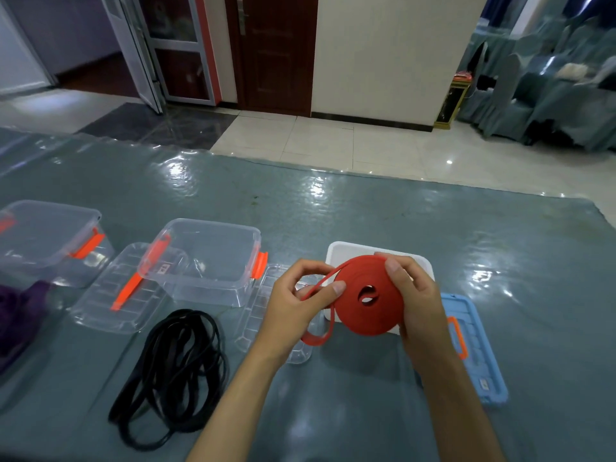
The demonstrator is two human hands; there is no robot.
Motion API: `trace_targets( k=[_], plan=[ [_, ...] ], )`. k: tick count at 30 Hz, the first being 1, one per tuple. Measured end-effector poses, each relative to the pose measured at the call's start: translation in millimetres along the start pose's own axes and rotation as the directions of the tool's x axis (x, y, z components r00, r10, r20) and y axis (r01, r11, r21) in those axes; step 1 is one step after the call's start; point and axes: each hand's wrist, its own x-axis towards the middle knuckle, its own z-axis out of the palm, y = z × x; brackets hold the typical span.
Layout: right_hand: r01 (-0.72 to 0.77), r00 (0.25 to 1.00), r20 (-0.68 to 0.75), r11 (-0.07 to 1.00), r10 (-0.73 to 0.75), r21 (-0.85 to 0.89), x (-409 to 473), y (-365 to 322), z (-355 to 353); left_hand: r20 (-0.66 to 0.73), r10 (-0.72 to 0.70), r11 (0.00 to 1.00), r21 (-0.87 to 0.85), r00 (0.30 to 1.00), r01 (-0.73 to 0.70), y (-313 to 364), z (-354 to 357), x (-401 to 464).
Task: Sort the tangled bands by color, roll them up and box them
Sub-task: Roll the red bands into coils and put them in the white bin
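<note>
A red band [368, 310] is wound into a flat roll held above the table. My right hand [411, 295] grips the roll at its right edge, thumb on top. My left hand [300, 295] pinches the loose tail of the red band, which loops down below the roll. A black band [180, 371] lies in a loose tangle on the table to the left. A purple band [16, 311] sits bunched at the far left edge. Behind the roll stands a white box [343, 251], partly hidden by my hands.
Two clear boxes with orange clasps [206, 258] [46, 238] stand open at the left, with clear lids [123, 291] [266, 311] lying beside them. A blue lid with an orange handle [473, 345] lies to the right. The table has a glossy grey-green cover [366, 208].
</note>
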Motion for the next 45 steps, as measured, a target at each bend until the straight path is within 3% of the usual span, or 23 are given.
trace_targets(
  k=[7, 10, 13, 15, 22, 29, 36, 45],
  plan=[
    [-0.011, 0.972, -0.235, 0.995, 0.033, 0.098, -26.6, 9.2, 5.0, -0.018, -0.101, 0.989, -0.107, 0.995, 0.098, -16.9, 9.1, -25.9],
    [-0.097, 0.991, -0.083, 0.989, 0.106, 0.109, -34.4, 5.3, -5.3, -0.035, -0.095, 0.993, -0.072, 0.995, 0.092, -14.3, 4.5, -30.4],
    [-0.193, 0.976, 0.099, 0.981, 0.192, -0.003, -42.2, 6.1, -16.6, -0.051, -0.082, 0.996, -0.037, 0.995, 0.08, -11.6, -7.0, -28.1],
    [-0.182, 0.973, 0.132, 0.982, 0.187, -0.047, -47.4, 9.5, -19.7, -0.066, -0.089, 0.995, -0.041, 0.994, 0.086, -13.0, -9.4, -30.2],
    [-0.091, 0.996, 0.001, 0.996, 0.091, -0.006, -57.4, 17.7, -15.5, -0.02, -0.139, 0.985, -0.108, 0.99, 0.136, -25.3, -5.0, -49.8],
    [-0.062, 0.993, -0.101, 0.997, 0.068, 0.055, -59.7, 20.6, -8.1, -0.08, -0.056, 0.996, 0.06, 0.995, 0.061, -21.7, -1.2, -54.8],
    [-0.029, 0.978, -0.201, 0.992, 0.053, 0.119, -59.4, 28.7, 0.3, -0.209, -0.078, 0.996, -0.064, 0.975, 0.066, -28.6, 15.1, -55.1],
    [-0.019, 0.948, -0.309, 0.981, 0.079, 0.191, -50.8, 40.2, -1.7, -0.039, -0.303, 0.862, -0.438, 0.952, 0.257, -28.9, 26.5, -49.0]
  ],
)
